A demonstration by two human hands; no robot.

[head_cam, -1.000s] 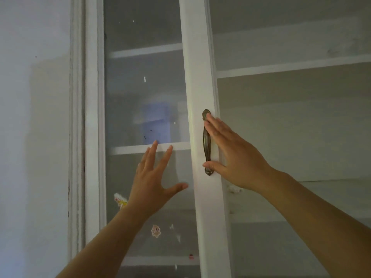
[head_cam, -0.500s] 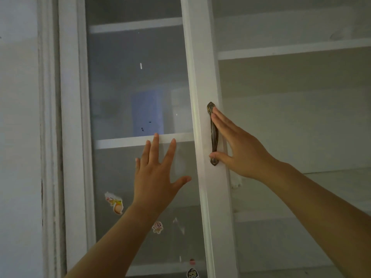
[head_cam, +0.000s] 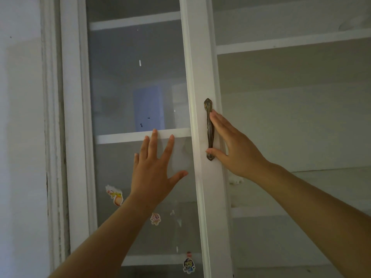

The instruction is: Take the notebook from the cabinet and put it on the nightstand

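The white cabinet has a glass door (head_cam: 128, 77) with a dark metal handle (head_cam: 209, 129) on its right stile. My right hand (head_cam: 234, 151) grips that handle, fingers laid along it and thumb at its lower end. My left hand (head_cam: 154, 169) is open, fingers spread, palm against the glass just below a shelf edge (head_cam: 120, 136). A pale blue rectangle (head_cam: 148, 107) shows behind the glass above that shelf; I cannot tell whether it is the notebook or a reflection. The nightstand is out of view.
Right of the door stile the cabinet interior (head_cam: 291, 117) stands uncovered, with white shelves. Small cartoon stickers (head_cam: 115, 195) dot the lower glass. A pale wall (head_cam: 20, 137) lies left of the cabinet frame.
The view has drifted so the door sits further right in frame. My left hand has risen slightly along the glass. My right hand stays on the handle.
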